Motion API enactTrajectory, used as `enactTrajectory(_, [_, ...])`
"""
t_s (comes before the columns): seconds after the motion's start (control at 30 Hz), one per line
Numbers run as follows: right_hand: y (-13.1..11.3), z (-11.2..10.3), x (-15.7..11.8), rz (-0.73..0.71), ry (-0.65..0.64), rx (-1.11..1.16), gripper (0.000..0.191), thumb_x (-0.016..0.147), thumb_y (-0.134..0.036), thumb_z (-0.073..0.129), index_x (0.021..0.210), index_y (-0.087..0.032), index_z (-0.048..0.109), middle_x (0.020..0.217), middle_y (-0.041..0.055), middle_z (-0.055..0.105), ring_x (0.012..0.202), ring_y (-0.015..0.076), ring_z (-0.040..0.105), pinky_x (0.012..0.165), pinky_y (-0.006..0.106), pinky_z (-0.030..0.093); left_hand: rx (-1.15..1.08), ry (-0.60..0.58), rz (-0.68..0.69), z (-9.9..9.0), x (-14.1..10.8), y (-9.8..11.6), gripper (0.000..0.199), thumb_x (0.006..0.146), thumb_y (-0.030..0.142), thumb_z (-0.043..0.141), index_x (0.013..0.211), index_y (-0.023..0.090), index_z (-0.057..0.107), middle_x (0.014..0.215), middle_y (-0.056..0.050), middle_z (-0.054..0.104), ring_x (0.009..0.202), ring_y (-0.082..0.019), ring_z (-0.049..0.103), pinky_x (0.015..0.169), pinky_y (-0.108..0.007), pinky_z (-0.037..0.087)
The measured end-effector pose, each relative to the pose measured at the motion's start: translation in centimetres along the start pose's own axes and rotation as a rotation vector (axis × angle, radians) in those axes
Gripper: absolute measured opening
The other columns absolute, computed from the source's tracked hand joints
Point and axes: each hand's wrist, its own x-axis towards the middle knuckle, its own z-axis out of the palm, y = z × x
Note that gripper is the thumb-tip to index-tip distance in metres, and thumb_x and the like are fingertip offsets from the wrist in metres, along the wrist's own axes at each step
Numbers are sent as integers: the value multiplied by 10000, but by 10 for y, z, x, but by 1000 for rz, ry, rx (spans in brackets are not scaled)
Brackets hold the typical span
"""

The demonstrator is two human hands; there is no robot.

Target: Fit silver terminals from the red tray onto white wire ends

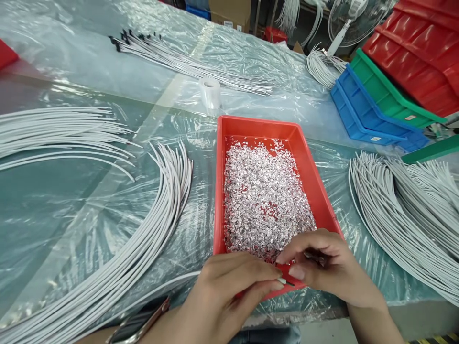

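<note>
My left hand (233,291) pinches a white cable (282,281) between thumb and forefinger, close to its end. A thin dark tip pokes out of that end, over the near rim of the red tray (219,191). Right beside it is my right hand (319,267), fingers curled in and the thumb and forefinger tips near the cable end. What those fingers hold, if anything, is too small to make out. Many tiny shiny silver metal pieces (261,191) cover the floor of the tray.
Bundles of white cables lie left (172,191) and right (394,215) of the tray. Behind it stand a roll of clear tape (210,93) and cables with black ends (161,50). Stacked blue bins (373,119), a green bin (394,91) and red bins (416,52) rise at back right.
</note>
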Motion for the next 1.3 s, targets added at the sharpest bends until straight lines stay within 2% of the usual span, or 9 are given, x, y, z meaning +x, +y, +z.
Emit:
enactTrajectory(0.07, [-1, -1, -1, -22, -51, 5, 195, 805, -111, 653, 960, -228, 674, 772, 2, 686, 609, 88, 578, 487, 164, 422, -36, -12, -20, 0, 0, 0, 134, 817, 48, 601, 896, 147, 647, 772, 3, 685, 692, -67, 638, 647, -114, 472])
enactTrajectory(0.23, [0, -4, 1, -68, -61, -6, 187, 808, -92, 644, 945, -211, 690, 763, 22, 692, 635, 109, 610, 505, 191, 445, -119, -60, -189, -1, 0, 3, 150, 819, 82, 619, 888, 204, 673, 827, 31, 712, 734, -56, 656, 697, -99, 475])
enactTrajectory(0.43, [-3, -3, 2, -145, -106, 28, 229, 809, -55, 636, 979, -198, 694, 792, 24, 709, 655, 93, 625, 557, 184, 467, -171, -128, -290, -3, 3, 3, 73, 829, 165, 627, 814, 194, 692, 725, 30, 701, 648, -55, 637, 610, -94, 466])
enactTrajectory(0.7, [-4, -2, 2, -124, -121, -57, 160, 804, -50, 640, 903, -164, 694, 745, 19, 701, 626, 81, 615, 564, 169, 461, -181, -156, -316, -3, 6, 3, 77, 829, 172, 625, 799, 163, 695, 710, 8, 703, 615, -73, 631, 568, -123, 452])
enactTrajectory(1.0, [-7, -1, -1, -85, -132, -17, 126, 837, -66, 610, 909, -147, 674, 772, 30, 687, 700, 94, 627, 646, 175, 495, -198, -160, -322, -2, 4, 3, 65, 818, 153, 635, 819, 177, 695, 732, 7, 712, 639, -84, 645, 581, -135, 464])
enactTrajectory(1.3, [-5, -4, -1, -70, -124, -95, 159, 823, -35, 559, 891, -150, 645, 758, 12, 662, 676, 83, 598, 610, 170, 456, -179, -139, -278, -2, 6, 3, 69, 804, 132, 636, 773, 164, 689, 662, 13, 692, 564, -76, 608, 533, -129, 439])
